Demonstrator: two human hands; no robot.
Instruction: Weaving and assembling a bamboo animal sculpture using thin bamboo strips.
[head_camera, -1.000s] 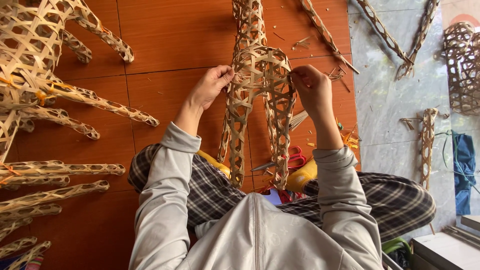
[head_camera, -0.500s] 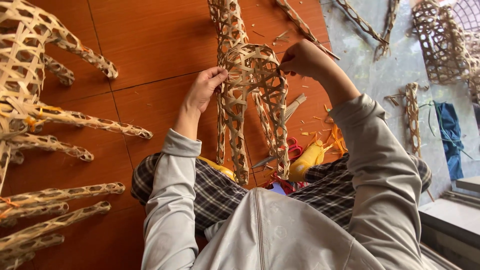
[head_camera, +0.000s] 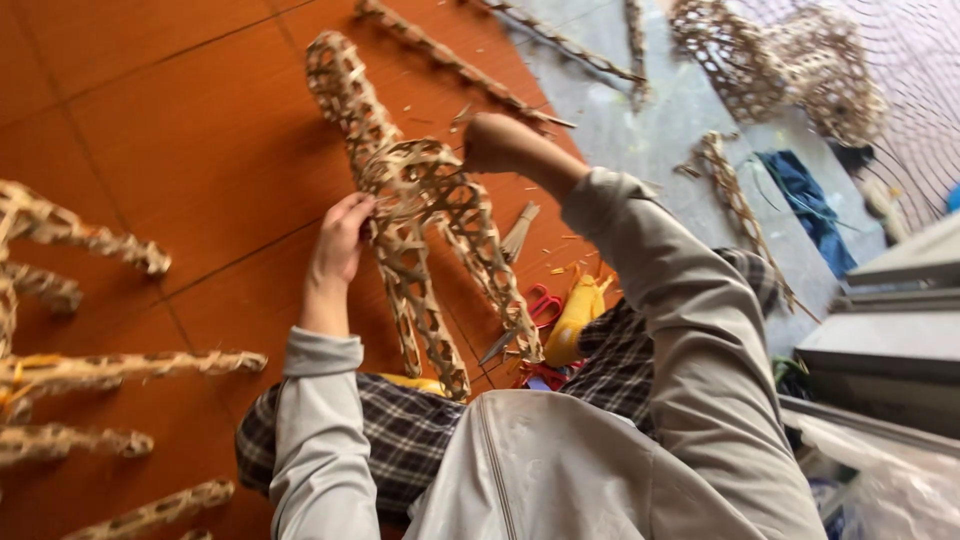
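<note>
Floor: orange-brown tiles (head_camera: 180, 130) underfoot, giving way to a grey concrete strip (head_camera: 660, 130) at upper right.

Seated person: grey jacket sleeves, checked trousers (head_camera: 400, 440), seen from above.

Finished woven pieces: open-lattice bamboo legs (head_camera: 70, 300) spread along the left edge; a rounded lattice basket form (head_camera: 770, 60) at top right on the concrete; loose woven strips (head_camera: 450, 55) above the work.

Work in hand: woven bamboo frame (head_camera: 420, 210), a long lattice tube with a domed middle and two legs, lying on the tiles between the two hands, its lower ends reaching the person's lap.

Left hand (head_camera: 342, 238): fingers curled round the frame's left edge at the dome, pinching the weave.

Right hand (head_camera: 495, 142): closed, at the frame's upper right edge; blurred, so what it grips cannot be told.

Small items: blue cloth (head_camera: 810, 205) on the concrete; yellow object (head_camera: 572, 318) and red-handled scissors (head_camera: 540, 305) just beside the right knee; bamboo shavings scattered nearby.
</note>
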